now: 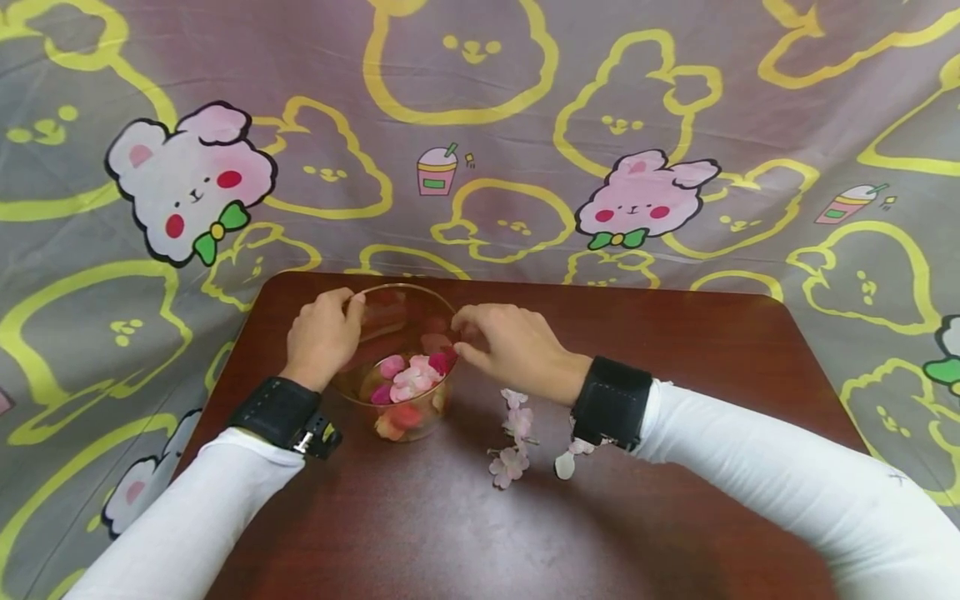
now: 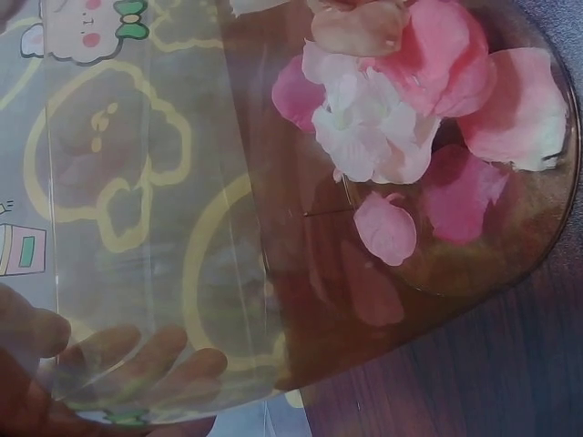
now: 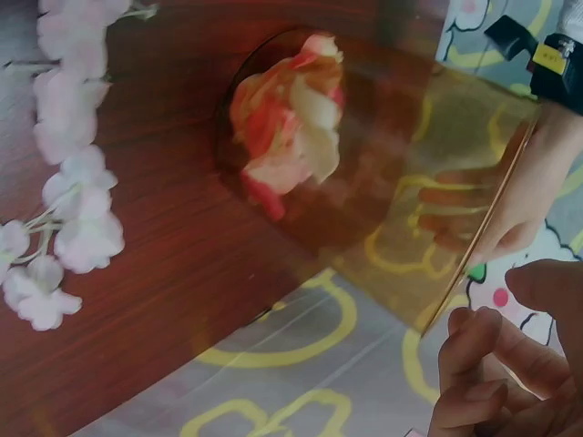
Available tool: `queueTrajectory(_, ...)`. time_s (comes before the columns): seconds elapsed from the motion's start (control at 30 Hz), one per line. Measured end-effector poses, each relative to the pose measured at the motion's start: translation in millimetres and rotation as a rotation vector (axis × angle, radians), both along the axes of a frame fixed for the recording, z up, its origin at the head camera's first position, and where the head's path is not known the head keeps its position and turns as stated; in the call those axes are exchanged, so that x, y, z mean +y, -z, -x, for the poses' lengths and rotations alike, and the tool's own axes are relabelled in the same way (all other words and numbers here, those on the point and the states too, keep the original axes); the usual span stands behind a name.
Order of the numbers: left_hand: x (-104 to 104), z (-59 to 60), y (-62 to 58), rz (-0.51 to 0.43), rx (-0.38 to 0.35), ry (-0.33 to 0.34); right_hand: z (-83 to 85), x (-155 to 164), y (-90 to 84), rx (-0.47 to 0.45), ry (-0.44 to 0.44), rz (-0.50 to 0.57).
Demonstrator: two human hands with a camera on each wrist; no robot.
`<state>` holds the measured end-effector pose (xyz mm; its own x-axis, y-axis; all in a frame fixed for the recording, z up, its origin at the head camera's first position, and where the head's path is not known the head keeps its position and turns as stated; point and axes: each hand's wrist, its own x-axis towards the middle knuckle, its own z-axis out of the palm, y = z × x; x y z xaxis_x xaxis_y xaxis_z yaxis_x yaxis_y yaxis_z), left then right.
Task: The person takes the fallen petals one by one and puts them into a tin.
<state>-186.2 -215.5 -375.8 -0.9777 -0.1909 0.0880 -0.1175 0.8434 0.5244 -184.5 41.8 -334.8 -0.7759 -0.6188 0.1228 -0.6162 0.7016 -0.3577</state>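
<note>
A clear amber-tinted glass vase (image 1: pixel 392 323) with a wide mouth stands toward the left of the table. Flower petals (image 1: pixel 414 380) in pink, magenta, white and orange lie piled at its bottom. My left hand (image 1: pixel 324 335) grips the vase rim on the left; its fingers (image 2: pixel 150 360) show through the glass in the left wrist view. Across the mouth, my right hand (image 1: pixel 517 346) hovers at the right rim. In the right wrist view its fingers are bent, the thumb (image 3: pixel 547 282) stands apart from them, and nothing shows between.
A sprig of pale pink blossoms (image 1: pixel 510 467) lies on the dark red-brown table (image 1: pixel 712 525) right of the vase. Near it, partly under the right wrist, is another pale flower piece (image 1: pixel 565 465). A grey curtain (image 1: pixel 510 150) with cartoon prints hangs behind.
</note>
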Motion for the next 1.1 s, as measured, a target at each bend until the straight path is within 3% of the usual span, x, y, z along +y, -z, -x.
queueTrajectory(0.43, -1, 0.0, 1.5, 0.003, 0.012, 0.009, 17.1, 42, 20.9, -0.063, 0.061, -0.052)
queueTrajectory(0.67, 0, 0.5, 1.4, -0.001, 0.001, 0.007, 32.6, 66, 35.6, -0.141, 0.126, -0.158)
queueTrajectory(1.1, 1, 0.7, 0.4, -0.002, 0.006, 0.001, 43.9, 114, 71.3, -0.33, 0.245, -0.39)
